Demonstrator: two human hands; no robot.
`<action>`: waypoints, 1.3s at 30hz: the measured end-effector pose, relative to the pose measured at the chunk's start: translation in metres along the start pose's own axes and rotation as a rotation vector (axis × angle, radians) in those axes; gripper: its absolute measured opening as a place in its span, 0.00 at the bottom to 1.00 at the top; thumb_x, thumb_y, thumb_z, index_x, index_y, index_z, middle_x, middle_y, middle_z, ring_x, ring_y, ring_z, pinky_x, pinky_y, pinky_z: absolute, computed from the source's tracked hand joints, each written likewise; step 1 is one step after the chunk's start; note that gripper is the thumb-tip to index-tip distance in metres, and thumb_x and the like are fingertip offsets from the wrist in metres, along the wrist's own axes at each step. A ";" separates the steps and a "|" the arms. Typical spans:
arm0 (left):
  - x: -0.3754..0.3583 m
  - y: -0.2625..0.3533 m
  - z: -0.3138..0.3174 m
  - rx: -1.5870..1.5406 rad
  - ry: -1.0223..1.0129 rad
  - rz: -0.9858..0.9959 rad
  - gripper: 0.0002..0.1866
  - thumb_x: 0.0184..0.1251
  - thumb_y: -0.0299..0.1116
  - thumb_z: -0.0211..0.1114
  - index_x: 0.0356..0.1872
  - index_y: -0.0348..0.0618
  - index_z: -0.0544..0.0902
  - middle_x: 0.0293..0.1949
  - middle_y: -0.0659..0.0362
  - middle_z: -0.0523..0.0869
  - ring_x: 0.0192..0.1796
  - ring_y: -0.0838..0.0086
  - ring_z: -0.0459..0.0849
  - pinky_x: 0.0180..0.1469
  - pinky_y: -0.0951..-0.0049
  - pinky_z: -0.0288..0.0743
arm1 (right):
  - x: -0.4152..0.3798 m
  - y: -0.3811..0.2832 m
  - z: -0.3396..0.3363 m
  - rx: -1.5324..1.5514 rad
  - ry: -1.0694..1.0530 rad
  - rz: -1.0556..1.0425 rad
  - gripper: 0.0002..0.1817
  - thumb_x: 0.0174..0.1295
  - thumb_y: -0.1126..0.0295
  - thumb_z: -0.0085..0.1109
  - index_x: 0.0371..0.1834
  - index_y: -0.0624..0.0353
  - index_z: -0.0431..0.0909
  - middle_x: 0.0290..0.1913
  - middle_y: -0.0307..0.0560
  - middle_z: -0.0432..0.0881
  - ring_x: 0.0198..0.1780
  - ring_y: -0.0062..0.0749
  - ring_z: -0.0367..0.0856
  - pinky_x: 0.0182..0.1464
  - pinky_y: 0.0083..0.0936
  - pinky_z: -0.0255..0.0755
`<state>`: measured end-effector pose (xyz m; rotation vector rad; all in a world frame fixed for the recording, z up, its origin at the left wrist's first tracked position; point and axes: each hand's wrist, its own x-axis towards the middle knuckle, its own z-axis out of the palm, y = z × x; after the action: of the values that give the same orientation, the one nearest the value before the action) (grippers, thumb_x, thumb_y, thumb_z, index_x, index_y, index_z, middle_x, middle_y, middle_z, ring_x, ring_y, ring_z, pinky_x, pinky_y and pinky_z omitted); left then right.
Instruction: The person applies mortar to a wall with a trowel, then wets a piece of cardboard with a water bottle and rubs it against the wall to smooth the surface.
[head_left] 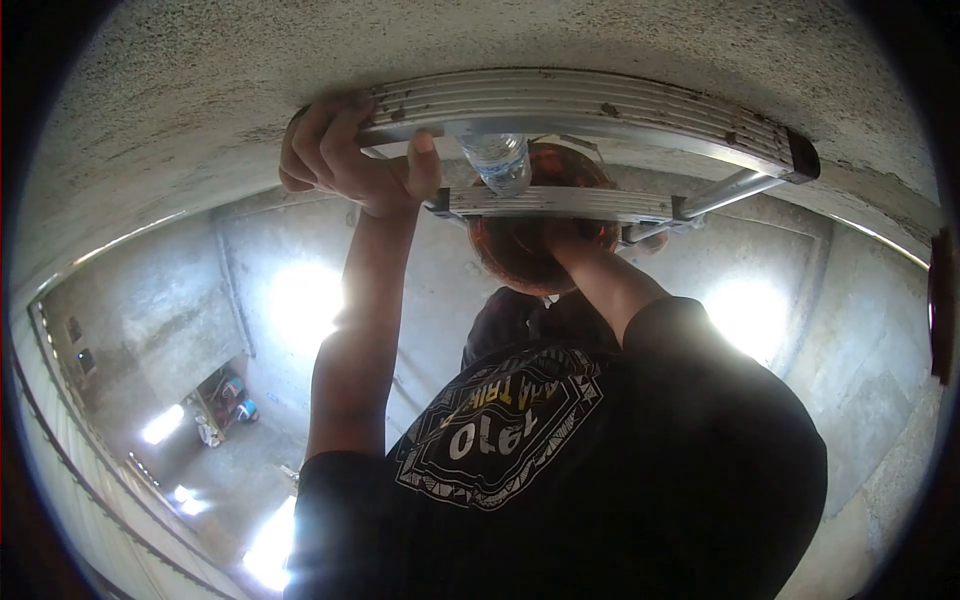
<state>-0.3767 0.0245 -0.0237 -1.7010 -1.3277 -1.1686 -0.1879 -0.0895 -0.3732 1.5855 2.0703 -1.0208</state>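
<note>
Ladder (590, 108): left end of top step gripped by left hand (365, 165), fingers curled closely round the edge, thumb on near side. Orange-brown bucket (497, 258) lies beyond that step, to the right of the left fingers and apart from them; a lower step crosses in front of it. Right hand (560, 238) reaches into the bucket's dark interior; finger spread and any hold cannot be told. Clear bottle (503, 165) shows between the two steps, beside the bucket.
</note>
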 end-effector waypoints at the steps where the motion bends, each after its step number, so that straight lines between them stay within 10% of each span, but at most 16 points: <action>1: 0.001 -0.001 0.001 -0.002 0.001 0.004 0.27 0.62 0.63 0.47 0.37 0.48 0.75 0.40 0.57 0.75 0.49 0.67 0.67 0.53 0.61 0.48 | 0.002 0.000 -0.001 0.002 -0.003 -0.001 0.18 0.63 0.66 0.52 0.55 0.59 0.76 0.54 0.49 0.79 0.51 0.42 0.80 0.49 0.37 0.77; 13: -0.002 0.000 0.000 0.009 0.021 0.006 0.32 0.54 0.70 0.52 0.38 0.49 0.75 0.40 0.59 0.75 0.50 0.65 0.66 0.53 0.60 0.48 | -0.027 0.013 -0.040 0.210 -0.011 -0.180 0.20 0.63 0.67 0.54 0.58 0.59 0.74 0.56 0.48 0.77 0.52 0.41 0.79 0.52 0.34 0.76; 20: 0.001 0.004 0.002 0.029 0.076 -0.051 0.29 0.52 0.70 0.51 0.32 0.54 0.76 0.39 0.61 0.78 0.47 0.66 0.71 0.53 0.60 0.51 | -0.120 0.008 -0.129 1.208 -0.449 0.104 0.23 0.62 0.68 0.56 0.61 0.60 0.70 0.59 0.45 0.75 0.57 0.35 0.76 0.60 0.28 0.70; 28: 0.004 0.005 -0.004 0.009 0.056 -0.019 0.33 0.54 0.73 0.52 0.35 0.50 0.77 0.38 0.61 0.77 0.48 0.66 0.69 0.53 0.60 0.50 | -0.210 0.028 -0.182 2.062 -0.449 -0.254 0.27 0.57 0.75 0.54 0.63 0.56 0.63 0.57 0.49 0.72 0.59 0.43 0.73 0.61 0.44 0.70; 36: 0.002 0.007 -0.003 0.039 0.071 -0.064 0.33 0.53 0.74 0.51 0.34 0.51 0.78 0.40 0.62 0.78 0.49 0.65 0.71 0.52 0.59 0.51 | -0.260 0.036 -0.213 2.559 -0.198 -0.820 0.30 0.57 0.71 0.54 0.66 0.53 0.62 0.60 0.51 0.71 0.63 0.47 0.69 0.66 0.49 0.60; 39: 0.002 0.008 -0.006 0.021 0.066 -0.063 0.33 0.53 0.73 0.53 0.35 0.51 0.78 0.40 0.61 0.78 0.49 0.64 0.71 0.53 0.58 0.51 | -0.280 0.034 -0.227 2.578 0.062 -0.630 0.28 0.57 0.64 0.55 0.64 0.51 0.64 0.57 0.45 0.73 0.59 0.41 0.71 0.61 0.43 0.64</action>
<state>-0.3705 0.0180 -0.0200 -1.6021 -1.3567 -1.2319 -0.0321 -0.1169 -0.0481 -0.3144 0.0715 1.8661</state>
